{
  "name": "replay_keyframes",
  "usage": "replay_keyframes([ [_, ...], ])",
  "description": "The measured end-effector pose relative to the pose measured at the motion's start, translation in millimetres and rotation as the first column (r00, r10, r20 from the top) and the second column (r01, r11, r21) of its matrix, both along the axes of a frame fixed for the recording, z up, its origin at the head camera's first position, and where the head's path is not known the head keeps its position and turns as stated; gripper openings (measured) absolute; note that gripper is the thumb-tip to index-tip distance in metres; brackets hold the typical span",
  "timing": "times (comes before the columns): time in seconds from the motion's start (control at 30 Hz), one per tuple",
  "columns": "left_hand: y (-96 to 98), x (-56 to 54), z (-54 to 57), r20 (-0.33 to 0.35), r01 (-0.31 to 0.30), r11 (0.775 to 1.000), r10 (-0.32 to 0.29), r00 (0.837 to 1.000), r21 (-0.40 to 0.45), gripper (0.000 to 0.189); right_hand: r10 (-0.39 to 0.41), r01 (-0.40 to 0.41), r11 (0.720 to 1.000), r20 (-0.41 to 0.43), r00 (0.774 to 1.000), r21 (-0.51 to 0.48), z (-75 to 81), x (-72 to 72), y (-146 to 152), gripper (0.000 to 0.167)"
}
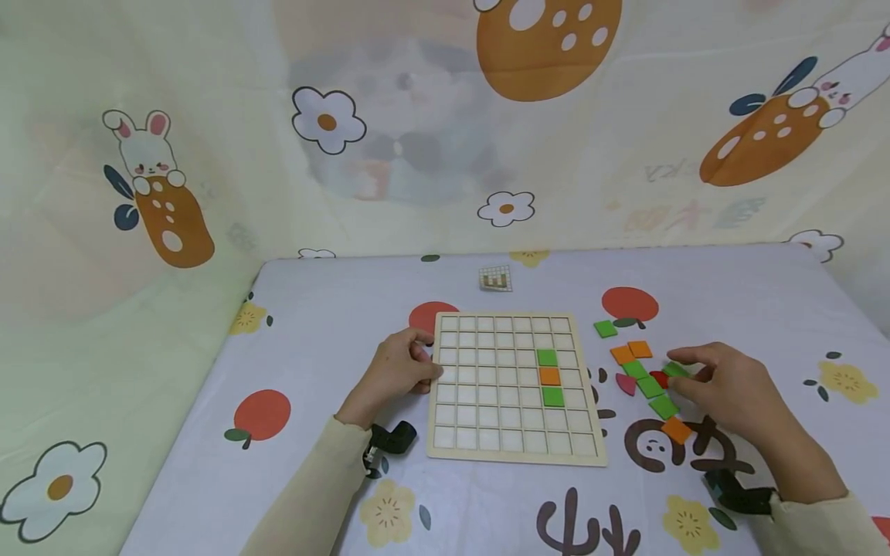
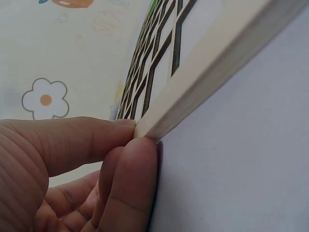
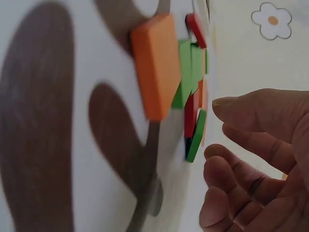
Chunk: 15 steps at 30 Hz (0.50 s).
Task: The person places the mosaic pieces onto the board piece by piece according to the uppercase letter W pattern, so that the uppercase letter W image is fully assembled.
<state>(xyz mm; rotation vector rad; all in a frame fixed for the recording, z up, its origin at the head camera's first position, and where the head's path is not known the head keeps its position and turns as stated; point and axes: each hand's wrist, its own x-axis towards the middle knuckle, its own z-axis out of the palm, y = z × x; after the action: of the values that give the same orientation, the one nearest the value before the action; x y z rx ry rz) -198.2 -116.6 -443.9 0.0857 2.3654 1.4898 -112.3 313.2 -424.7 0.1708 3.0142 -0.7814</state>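
My left hand (image 1: pixel 398 361) pinches the left edge of a wooden grid board (image 1: pixel 489 395); the left wrist view shows thumb and finger meeting at the board's rim (image 2: pixel 193 84). Toward the board's right side, a green tile (image 1: pixel 547 357), an orange tile (image 1: pixel 550 376) and another green tile (image 1: pixel 552 397) fill cells in one column. Over the loose pieces hovers my right hand (image 1: pixel 730 388), nearest a green tile (image 1: pixel 674 370) that leans on a red piece (image 3: pixel 191 115). The right wrist view shows thumb and fingers apart with nothing between them.
Loose green and orange tiles (image 1: pixel 650 387) and a reddish rounded piece (image 1: pixel 626 384) lie right of the board. Behind the board stands a small card with a grid pattern (image 1: pixel 495 279). A patterned cloth (image 1: pixel 327 309) covers the table, and a printed curtain (image 1: pixel 417 208) hangs behind.
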Motion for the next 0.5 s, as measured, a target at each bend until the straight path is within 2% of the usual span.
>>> replay_keyframes([
  [0.5,-0.1,-0.3,0.4,-0.001,0.001,1.000,-0.001,1.000,-0.004,0.046,0.015,-0.018,0.999,0.088,0.996,0.031,-7.0,-10.8,14.0,0.046],
])
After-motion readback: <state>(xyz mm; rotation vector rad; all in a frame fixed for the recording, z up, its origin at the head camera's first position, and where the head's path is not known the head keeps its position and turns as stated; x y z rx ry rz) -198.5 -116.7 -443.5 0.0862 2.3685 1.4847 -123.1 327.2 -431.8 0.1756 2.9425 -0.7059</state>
